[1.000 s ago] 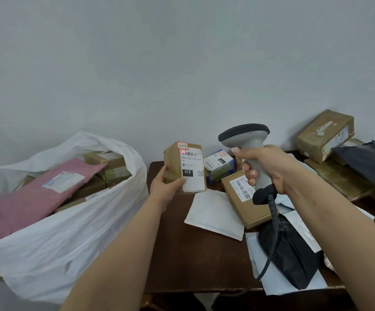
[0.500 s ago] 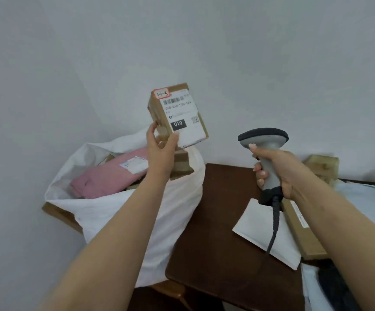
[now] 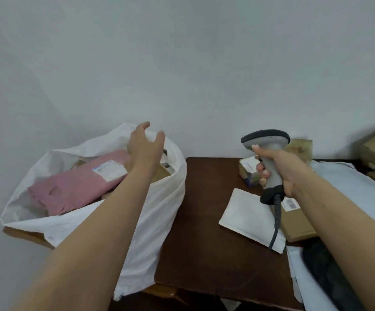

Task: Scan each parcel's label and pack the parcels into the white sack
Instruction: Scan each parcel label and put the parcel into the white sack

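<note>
Our left hand [image 3: 146,149] hangs empty, fingers spread, over the white sack [image 3: 159,209] at nine o'clock; the brown box [image 3: 165,170] it held aloft half a second ago now lies inside beside the pink mailer [image 3: 78,187]. Our right hand [image 3: 280,168] stays clamped on the scanner [image 3: 268,158] at three o'clock. One more parcel packed, we judge; the white envelope [image 3: 247,217] awaits.

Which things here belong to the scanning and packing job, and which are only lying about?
Part of the job:
- white sack
- pink parcel inside the sack
- scanner, gripped by the right hand
- left hand, open above the sack
- white padded envelope and flat cardboard box on the table

Only lying about:
- nothing plainly; everything recognisable looks like a parcel
</note>
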The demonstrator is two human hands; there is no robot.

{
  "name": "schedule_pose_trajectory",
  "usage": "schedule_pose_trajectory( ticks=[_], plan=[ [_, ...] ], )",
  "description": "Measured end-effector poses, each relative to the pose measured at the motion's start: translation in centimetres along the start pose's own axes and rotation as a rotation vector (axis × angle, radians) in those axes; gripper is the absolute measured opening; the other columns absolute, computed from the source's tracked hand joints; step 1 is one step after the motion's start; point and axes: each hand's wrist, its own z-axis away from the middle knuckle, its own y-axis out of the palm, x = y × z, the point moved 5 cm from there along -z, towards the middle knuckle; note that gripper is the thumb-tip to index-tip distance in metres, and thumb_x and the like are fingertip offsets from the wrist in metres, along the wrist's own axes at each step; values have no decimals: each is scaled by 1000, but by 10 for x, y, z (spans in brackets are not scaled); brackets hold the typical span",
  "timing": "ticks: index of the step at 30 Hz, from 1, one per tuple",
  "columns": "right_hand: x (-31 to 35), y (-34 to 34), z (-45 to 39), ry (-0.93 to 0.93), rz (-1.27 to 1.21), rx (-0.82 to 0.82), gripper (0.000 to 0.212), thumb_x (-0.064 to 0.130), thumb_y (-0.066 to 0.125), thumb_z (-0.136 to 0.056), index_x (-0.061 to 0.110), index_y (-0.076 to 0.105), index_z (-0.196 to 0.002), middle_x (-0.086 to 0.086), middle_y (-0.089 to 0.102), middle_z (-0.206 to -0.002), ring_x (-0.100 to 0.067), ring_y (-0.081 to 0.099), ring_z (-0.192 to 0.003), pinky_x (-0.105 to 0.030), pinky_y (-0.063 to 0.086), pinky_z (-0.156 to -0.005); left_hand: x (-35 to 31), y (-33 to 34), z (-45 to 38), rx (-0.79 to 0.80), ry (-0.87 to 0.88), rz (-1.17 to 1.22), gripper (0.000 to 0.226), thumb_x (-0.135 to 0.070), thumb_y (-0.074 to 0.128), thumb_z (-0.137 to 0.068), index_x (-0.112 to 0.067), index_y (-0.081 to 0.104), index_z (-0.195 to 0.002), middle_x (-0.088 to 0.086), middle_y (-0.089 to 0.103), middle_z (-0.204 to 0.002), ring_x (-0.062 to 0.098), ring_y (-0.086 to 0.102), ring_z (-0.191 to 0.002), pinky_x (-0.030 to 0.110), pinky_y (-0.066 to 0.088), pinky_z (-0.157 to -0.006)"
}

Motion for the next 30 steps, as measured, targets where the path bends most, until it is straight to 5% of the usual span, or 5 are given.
schedule_pose_trajectory(
  ticks=[8, 18, 26, 30],
  plan=[
    [7, -127, -4, 14, -114, -226, 24, 28, 65, -93, 10, 53, -85, -3, 43, -56, -8, 34, -31, -16, 33, -34, -80, 197, 56, 407, 246, 60, 49, -25, 63, -91, -10, 49, -135, 6, 51, -137, 20, 43, -130, 29, 31, -108],
    [27, -257, -65, 101, -117, -315, 23, 29, 68, -92, 12, 52, -92, -3, 45, -57, -10, 36, -35, -18, 36, -36, -88, 395, 107, 813, 56, -172, 73, -41, 67, -88, -7, 34, -144, 16, 39, -143, 30, 36, -134, 38, 33, -107],
    [25, -307, -111, 198, -133, -296, 24, 28, 71, -90, 12, 55, -96, -4, 47, -57, -12, 38, -37, -21, 38, -40, -74, 479, 104, 817, -108, -273, 98, -50, 73, -79, 2, 24, -146, 24, 41, -143, 38, 38, -134, 46, 40, -107],
    [22, -316, -119, 204, -144, -299, 23, 27, 71, -89, 11, 55, -95, -5, 48, -56, -12, 38, -37, -21, 38, -40, -72, 492, 104, 783, -172, -219, 79, -41, 75, -79, 4, 40, -134, 21, 51, -132, 34, 50, -122, 35, 46, -90]
  ],
)
